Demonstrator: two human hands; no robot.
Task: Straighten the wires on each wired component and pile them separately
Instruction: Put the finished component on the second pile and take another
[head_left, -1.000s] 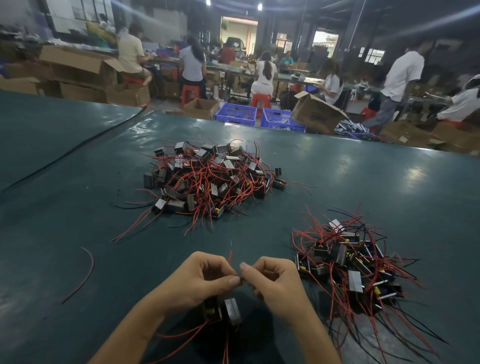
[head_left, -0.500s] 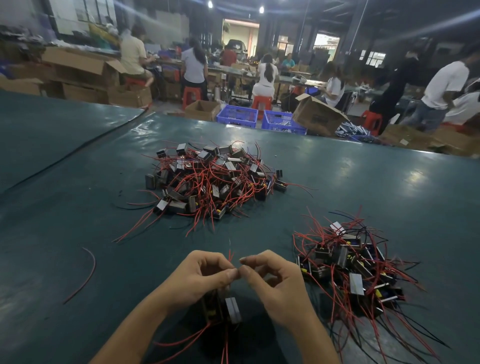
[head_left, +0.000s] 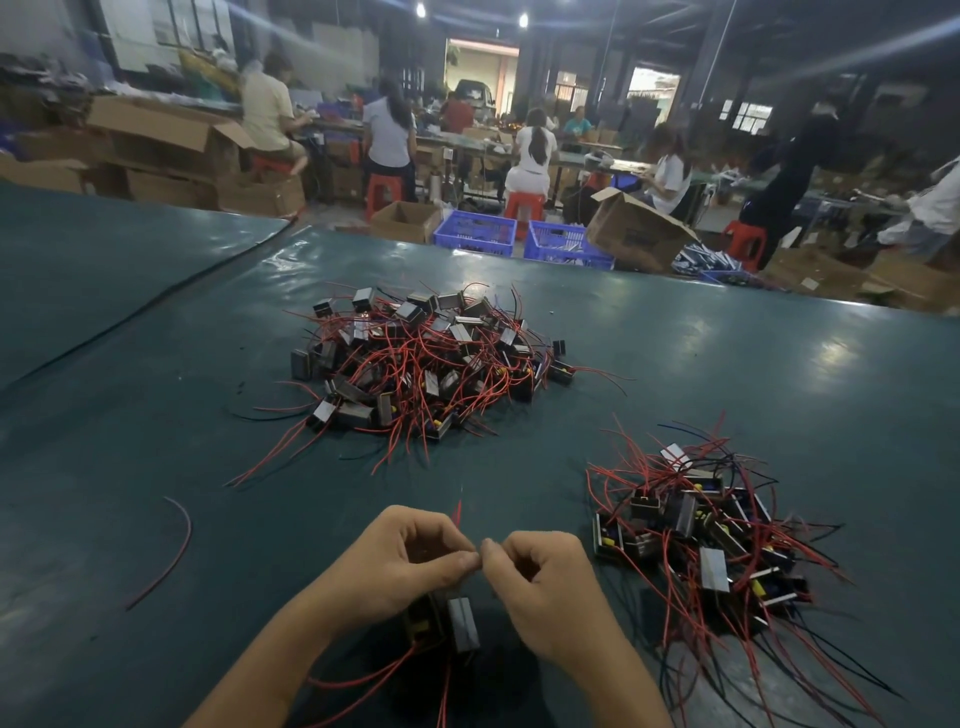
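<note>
My left hand (head_left: 410, 564) and my right hand (head_left: 540, 587) meet fingertip to fingertip near the table's front edge, pinching a thin red wire whose tip (head_left: 457, 512) sticks up behind the left fingers. Under the hands hangs a small black wired component (head_left: 457, 621) with red wires trailing toward me. A big tangled pile of such components (head_left: 421, 358) lies in the middle of the green table (head_left: 156, 415). A second, smaller pile (head_left: 696, 530) with red and black wires lies to the right of my right hand.
A loose red wire (head_left: 174, 545) curves on the table at the left. Beyond the far table edge stand blue crates (head_left: 475, 232), cardboard boxes (head_left: 634, 234) and red stools, with several people working at benches.
Both hands have stayed near the same spot, pinching the wire; the fingertips shifted only slightly. People in the background on the right have walked on.
</note>
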